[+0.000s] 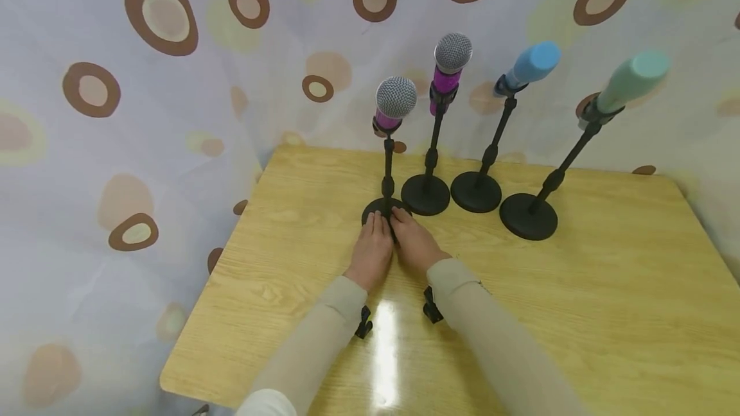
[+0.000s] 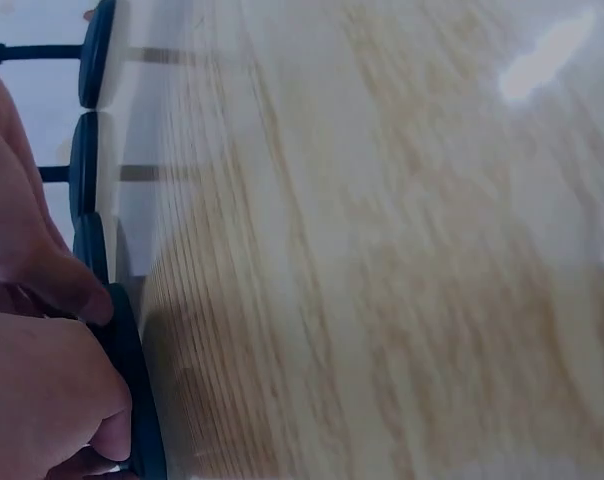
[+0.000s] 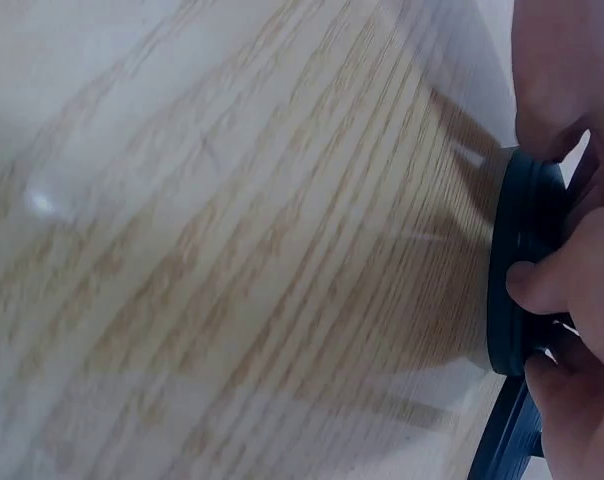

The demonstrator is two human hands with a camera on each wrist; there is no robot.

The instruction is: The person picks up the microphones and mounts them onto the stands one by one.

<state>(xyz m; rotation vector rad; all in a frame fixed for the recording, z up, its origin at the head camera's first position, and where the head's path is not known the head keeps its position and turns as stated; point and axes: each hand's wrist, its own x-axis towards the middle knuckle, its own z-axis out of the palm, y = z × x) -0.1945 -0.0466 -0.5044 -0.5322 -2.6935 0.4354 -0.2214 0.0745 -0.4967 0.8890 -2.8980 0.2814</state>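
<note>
At the left end of a row, a microphone [image 1: 396,98] with a silver mesh head and purple body sits in the clip of a black desktop microphone stand [image 1: 388,165]. Both hands hold this stand's round base, one from each side. My left hand [image 1: 371,249] has its fingers over the left part of the base. From the right, my right hand [image 1: 415,239] grips it, its thumb [image 3: 537,288] pressed on the base's rim in the right wrist view. The base [image 2: 132,370] stands on the table in the left wrist view, partly hidden behind the fingers.
Close to the right stands a second purple microphone [image 1: 445,79] on its stand. Farther right are stands holding a blue microphone [image 1: 528,64] and a mint-green microphone [image 1: 630,82]. The wooden table [image 1: 607,313] meets a patterned cloth [image 1: 173,146] behind.
</note>
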